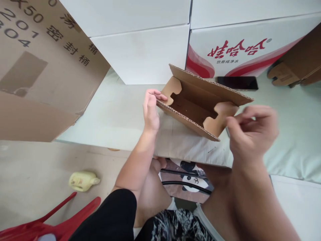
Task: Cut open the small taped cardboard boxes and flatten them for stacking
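one cardboard box (204,90), two hands (151,113)

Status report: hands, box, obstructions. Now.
Left hand at left end; right hand, blurred, at right. Cardboard box open-topped between them. Phone close behind, not blocking.

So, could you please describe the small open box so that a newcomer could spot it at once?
In front of the stacked white cartons is a pale green sheet. Between the left hand and the right hand is the small brown box, the only one showing its open inside.
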Demonstrator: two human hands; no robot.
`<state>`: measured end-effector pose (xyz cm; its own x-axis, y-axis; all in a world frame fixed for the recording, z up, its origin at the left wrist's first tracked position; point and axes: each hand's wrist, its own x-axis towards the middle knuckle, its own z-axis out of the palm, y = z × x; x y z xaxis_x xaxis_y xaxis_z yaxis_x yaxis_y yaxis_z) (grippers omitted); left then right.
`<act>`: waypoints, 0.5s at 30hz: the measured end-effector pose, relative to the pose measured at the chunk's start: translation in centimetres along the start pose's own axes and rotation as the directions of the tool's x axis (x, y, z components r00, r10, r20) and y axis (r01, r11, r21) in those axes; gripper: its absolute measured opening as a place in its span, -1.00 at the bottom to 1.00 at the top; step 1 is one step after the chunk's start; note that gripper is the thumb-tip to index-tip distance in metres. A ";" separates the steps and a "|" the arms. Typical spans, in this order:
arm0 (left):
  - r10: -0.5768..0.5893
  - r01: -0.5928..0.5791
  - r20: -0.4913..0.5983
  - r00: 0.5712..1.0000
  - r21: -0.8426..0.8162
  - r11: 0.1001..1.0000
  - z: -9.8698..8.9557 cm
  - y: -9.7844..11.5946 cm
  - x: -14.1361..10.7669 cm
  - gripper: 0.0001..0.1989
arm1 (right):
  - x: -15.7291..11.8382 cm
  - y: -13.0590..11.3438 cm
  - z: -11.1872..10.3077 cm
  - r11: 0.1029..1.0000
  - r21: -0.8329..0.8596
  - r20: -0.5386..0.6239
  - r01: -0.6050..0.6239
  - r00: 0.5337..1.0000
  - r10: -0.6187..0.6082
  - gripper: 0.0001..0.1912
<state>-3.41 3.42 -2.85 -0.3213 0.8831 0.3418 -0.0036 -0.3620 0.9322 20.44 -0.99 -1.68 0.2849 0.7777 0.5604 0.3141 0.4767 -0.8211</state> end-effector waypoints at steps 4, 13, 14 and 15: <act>0.006 -0.007 0.048 0.999 0.018 1.000 -0.2 0.0 0.2 -0.49 | 0.2 0.3 0.2 0.993 0.097 -0.072 -0.066 0.995 0.073 -0.76; 0.023 -0.023 0.004 1.000 0.125 0.992 0.3 -1.3 -0.2 -0.34 | -0.9 1.6 -0.2 0.985 -0.043 0.319 -0.169 0.932 0.174 -0.64; 0.035 -0.036 0.011 0.999 0.148 0.988 0.2 -1.5 -0.2 -0.32 | -1.1 1.6 -0.3 0.992 -0.025 0.341 -0.125 0.932 0.126 -0.68; 0.041 -0.044 0.020 0.999 0.164 0.986 0.2 -1.6 -0.1 -0.32 | -1.3 1.6 -0.4 0.997 0.000 0.377 -0.081 0.923 0.075 -0.71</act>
<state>-3.21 3.99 -4.33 -0.3023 0.8733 0.3820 0.1657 -0.3465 0.9233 20.95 -1.38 -3.71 -0.0546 0.9082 0.4150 0.2896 0.4121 -0.8639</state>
